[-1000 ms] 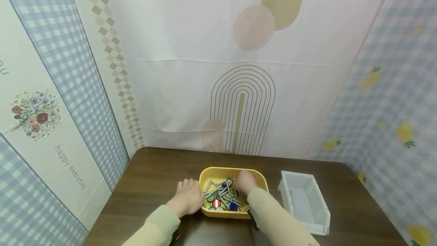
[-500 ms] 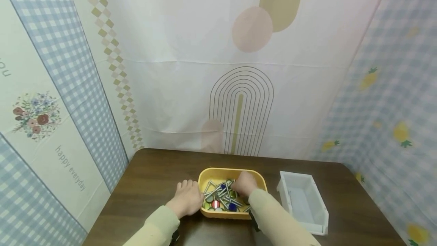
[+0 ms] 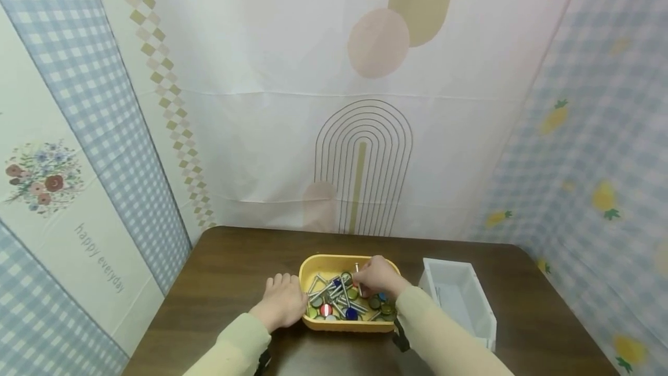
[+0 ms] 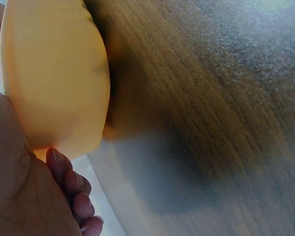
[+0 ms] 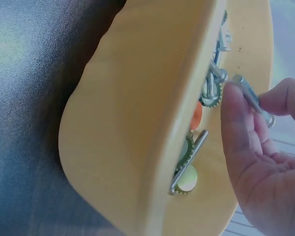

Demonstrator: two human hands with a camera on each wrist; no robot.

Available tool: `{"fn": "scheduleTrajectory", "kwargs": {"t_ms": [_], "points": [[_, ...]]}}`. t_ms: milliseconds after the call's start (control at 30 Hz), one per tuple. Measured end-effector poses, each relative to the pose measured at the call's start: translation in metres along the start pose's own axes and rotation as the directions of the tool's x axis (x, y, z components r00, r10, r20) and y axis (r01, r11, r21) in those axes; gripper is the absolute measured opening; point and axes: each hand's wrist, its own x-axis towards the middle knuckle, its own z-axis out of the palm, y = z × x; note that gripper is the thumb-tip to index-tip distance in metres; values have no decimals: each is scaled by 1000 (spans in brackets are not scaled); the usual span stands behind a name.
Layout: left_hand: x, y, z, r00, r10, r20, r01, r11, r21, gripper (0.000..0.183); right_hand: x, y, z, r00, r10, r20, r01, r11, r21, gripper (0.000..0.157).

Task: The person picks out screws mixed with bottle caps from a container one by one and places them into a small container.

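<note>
In the head view, a yellow plastic bin [image 3: 349, 326] holds silver bolts [image 3: 338, 295] mixed with bottle caps in several colours. My right hand [image 3: 380, 276] is over the bin's right half and pinches one bolt [image 5: 250, 96] between thumb and fingertips. The right wrist view shows this bolt's threaded end pointing up-left and its head beside the palm. At the bin's left end, my left hand [image 3: 284, 302] holds the rim, thumb over the edge. The left wrist view has its curled fingers [image 4: 74, 181] beside the corner of the outer wall.
Right of the yellow bin stands a white open-front tray [image 3: 455, 292] with a thin item lying inside; my right forearm covers part of it. Both sit on a dark brown wooden table [image 3: 235, 260]. Patterned cloth [image 3: 261, 132] hangs behind and on both sides.
My right hand has risen slightly from the pile and moved right relative to the bin, with a bolt now showing in its fingertips. The left hand stays on the rim.
</note>
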Motion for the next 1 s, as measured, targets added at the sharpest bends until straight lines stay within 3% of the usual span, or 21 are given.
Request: {"fn": "scheduleTrajectory", "kwargs": {"t_ms": [200,400,533,767,1000], "points": [[-1,-1,3,1000,1,3,-1,1000,0,37,-2,7,-7,999,5,39,-11,991,137,5],[1,-2,1,1000,1,0,-1,1000,7,36,-6,12,-25,999,2,51,-10,986,167,14],[0,-1,-1,1000,8,3,-8,1000,3,35,-13,14,-40,1000,19,18,-22,984,175,23],[-1,-1,0,1000,6,-5,-6,1000,-14,31,-26,23,-69,999,3,-47,6,979,202,21],[0,-2,3,1000,4,-10,-4,1000,-16,33,-40,36,-102,997,21,-76,-4,977,211,31]]}}
